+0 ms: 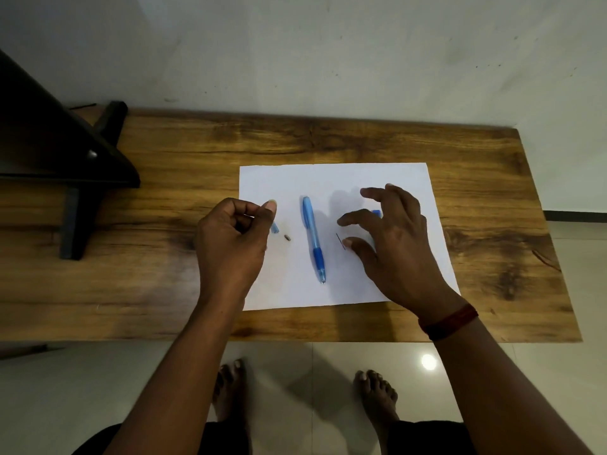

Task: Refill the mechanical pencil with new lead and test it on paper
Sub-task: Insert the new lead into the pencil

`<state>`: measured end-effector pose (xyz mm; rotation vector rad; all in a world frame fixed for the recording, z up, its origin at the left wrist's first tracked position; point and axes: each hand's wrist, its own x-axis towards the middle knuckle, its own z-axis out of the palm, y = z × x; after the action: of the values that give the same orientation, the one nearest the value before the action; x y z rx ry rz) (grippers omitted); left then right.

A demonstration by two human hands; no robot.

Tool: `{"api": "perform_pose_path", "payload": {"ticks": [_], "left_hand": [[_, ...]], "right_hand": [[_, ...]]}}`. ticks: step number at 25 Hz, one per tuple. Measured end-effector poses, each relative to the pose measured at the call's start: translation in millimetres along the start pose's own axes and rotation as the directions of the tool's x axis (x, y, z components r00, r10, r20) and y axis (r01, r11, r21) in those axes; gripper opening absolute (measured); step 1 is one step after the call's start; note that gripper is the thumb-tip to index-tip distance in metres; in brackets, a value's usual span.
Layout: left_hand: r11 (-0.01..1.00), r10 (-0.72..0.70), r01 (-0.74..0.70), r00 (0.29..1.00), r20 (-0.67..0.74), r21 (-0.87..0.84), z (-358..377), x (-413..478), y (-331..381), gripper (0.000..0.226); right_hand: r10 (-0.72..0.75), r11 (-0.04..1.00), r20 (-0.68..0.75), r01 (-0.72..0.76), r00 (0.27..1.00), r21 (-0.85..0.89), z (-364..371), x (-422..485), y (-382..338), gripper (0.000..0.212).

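While hovering low over the paper (335,178), reaching with the right hand (397,244), fingers spread wide and holding nothing, toward the thin lead (340,241) just beside the thumb. Half covering a blue lead case (376,212) too. Keeping the left hand (230,238) curled, thumb against forefinger; can't tell whether pinching anything. Leaving the mechanical pencil (313,239) flat mid-sheet between both hands, small blue cap (275,228) and tiny grey piece (287,238), likely the eraser, lying beside it. Looks like the loading step. Next: pinch that lead delicately, lift the pencil, feed it in without snapping.
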<state>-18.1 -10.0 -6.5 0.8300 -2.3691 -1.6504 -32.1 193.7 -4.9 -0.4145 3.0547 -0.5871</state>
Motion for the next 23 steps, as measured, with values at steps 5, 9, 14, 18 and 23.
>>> {"api": "perform_pose_path", "payload": {"ticks": [5, 9, 14, 18, 23], "left_hand": [[0.999, -0.020, 0.020, 1.000, 0.015, -0.026, -14, 3, 0, 0.020], [0.995, -0.036, 0.038, 0.999, 0.018, -0.098, -23, 7, 0, 0.023], [0.993, -0.033, 0.035, 0.999, 0.023, -0.110, -26, 9, -1, 0.026], [0.994, -0.033, 0.035, 0.999, 0.019, -0.105, -27, 9, -1, 0.025], [0.994, -0.035, 0.037, 0.999, 0.022, -0.105, -26, 9, -1, 0.024]], "right_hand": [[0.016, 1.000, 0.071, -0.016, 0.997, -0.006, 5, 4, 2, 0.031], [0.009, 1.000, 0.096, -0.009, 0.995, 0.004, 5, 3, 5, 0.032], [0.021, 1.000, 0.095, -0.022, 0.995, 0.011, 7, 6, 3, 0.025], [0.021, 1.000, 0.104, -0.022, 0.994, 0.011, 10, 6, 3, 0.023], [0.023, 1.000, 0.102, -0.024, 0.995, 0.015, 11, 6, 4, 0.022]]}}
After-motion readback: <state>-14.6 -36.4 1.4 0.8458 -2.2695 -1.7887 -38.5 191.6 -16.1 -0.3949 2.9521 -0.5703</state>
